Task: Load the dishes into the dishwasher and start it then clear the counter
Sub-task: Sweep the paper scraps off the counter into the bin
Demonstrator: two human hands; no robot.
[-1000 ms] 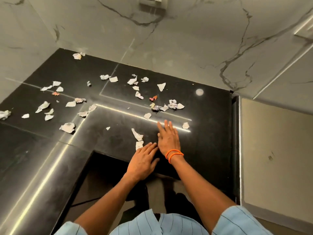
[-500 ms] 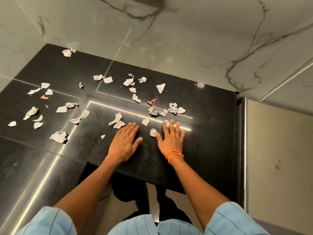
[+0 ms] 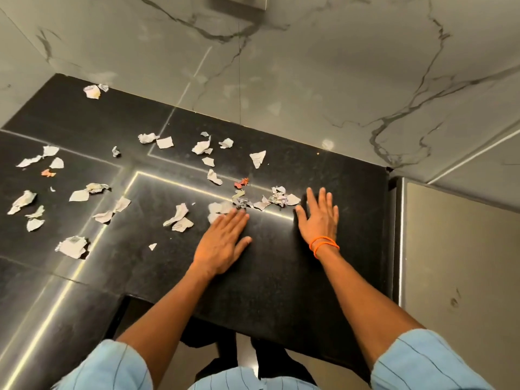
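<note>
Wall [image 3: 323,80]: grey marble with dark veins, fills the top of the frame.
Counter [image 3: 281,263]: black stone, L-shaped, long axis running from lower left to the right edge of the frame, with bright light streaks across it.
Left hand [image 3: 222,243]: flat on the counter at centre frame, fingers straight and together, pointing to the upper right; the fingertips touch a pale scrap. It holds nothing.
Right hand [image 3: 319,218]: flat on the counter right of centre, fingers spread and pointing up the frame, thumb towards the scraps. It holds nothing.
Paper scraps [image 3: 180,218]: torn white pieces scattered over the left and centre of the counter.
Wristbands [image 3: 323,244]: two orange loops on the right wrist.
</note>
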